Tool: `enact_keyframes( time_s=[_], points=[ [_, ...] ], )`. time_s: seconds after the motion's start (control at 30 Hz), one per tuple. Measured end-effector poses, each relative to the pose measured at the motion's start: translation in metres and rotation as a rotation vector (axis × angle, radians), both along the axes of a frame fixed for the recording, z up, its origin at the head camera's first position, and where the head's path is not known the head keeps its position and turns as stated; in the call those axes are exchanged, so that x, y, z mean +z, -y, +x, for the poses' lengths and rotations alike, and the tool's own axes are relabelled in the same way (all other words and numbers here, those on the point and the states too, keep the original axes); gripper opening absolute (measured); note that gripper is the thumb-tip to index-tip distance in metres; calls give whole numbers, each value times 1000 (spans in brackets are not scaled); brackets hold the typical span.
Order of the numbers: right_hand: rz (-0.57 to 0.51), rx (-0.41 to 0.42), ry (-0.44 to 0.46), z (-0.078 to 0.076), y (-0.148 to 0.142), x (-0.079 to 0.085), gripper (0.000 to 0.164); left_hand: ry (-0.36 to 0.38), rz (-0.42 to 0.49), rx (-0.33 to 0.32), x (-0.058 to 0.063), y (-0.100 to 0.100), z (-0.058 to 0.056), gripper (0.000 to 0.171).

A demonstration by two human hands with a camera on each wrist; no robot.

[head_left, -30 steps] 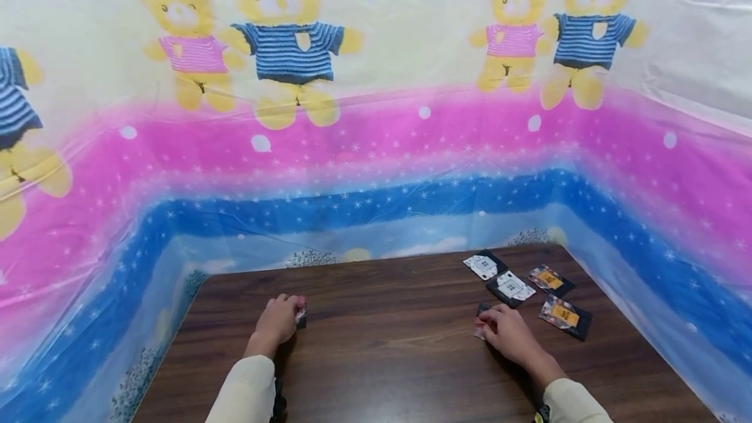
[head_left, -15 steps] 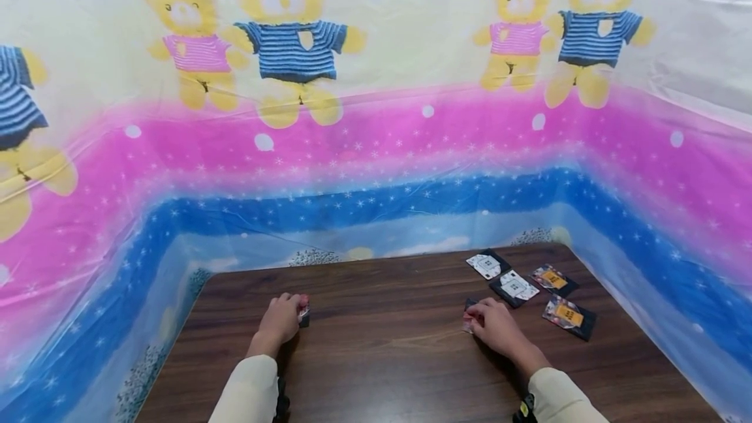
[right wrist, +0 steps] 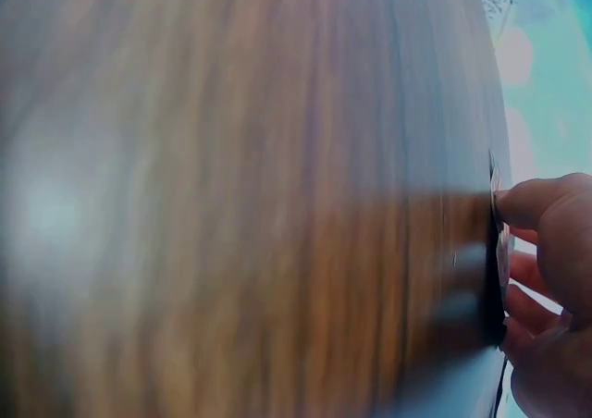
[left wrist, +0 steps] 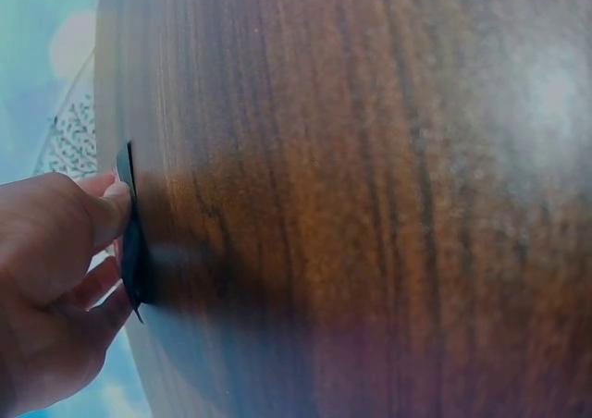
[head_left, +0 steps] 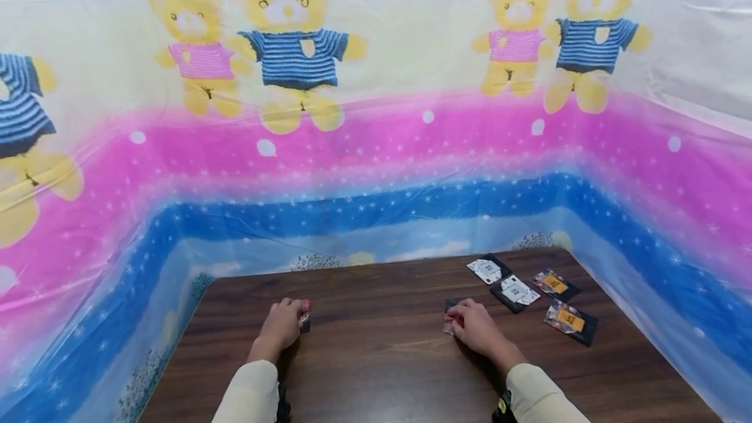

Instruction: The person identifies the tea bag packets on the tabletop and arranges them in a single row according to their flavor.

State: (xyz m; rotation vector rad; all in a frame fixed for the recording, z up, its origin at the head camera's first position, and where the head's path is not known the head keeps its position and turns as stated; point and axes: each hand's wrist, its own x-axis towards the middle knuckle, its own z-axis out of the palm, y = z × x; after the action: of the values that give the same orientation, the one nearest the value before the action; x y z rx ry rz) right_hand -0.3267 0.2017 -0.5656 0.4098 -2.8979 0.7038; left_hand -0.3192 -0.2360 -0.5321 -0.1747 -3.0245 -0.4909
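The left hand (head_left: 282, 323) holds a small red-and-black packet (head_left: 305, 318) near the left side of the wood-grain table (head_left: 376, 358), its thumb and fingers clamped on it; the left wrist view shows the packet's dark side at a steep angle. The right hand (head_left: 477, 326) pinches a second red-and-black packet (head_left: 448, 327) right of the table's middle, thumb and fingers closed on its edges. The right wrist view catches that one nearly edge-on, so whether it touches the tabletop cannot be told. Beyond the right hand, toward the far right corner, lie a farther white-and-black packet (head_left: 487, 269) and a nearer white-and-black packet (head_left: 516, 292), close together. To their right lie a farther orange-labelled packet (head_left: 555, 284) and, apart from it, a nearer orange-labelled packet (head_left: 570, 320). Both arms wear cream sleeves (head_left: 249, 390). A teddy-bear-printed curtain (head_left: 376, 149) surrounds the table's far and side edges.
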Motion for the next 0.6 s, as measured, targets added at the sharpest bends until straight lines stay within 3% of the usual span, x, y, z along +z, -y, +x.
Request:
enact_keyframes(
  time_s=[0.6],
  points=[
    [-27, 60, -16, -7, 39, 0, 17, 20, 48, 23, 0, 2, 4, 35]
  ],
)
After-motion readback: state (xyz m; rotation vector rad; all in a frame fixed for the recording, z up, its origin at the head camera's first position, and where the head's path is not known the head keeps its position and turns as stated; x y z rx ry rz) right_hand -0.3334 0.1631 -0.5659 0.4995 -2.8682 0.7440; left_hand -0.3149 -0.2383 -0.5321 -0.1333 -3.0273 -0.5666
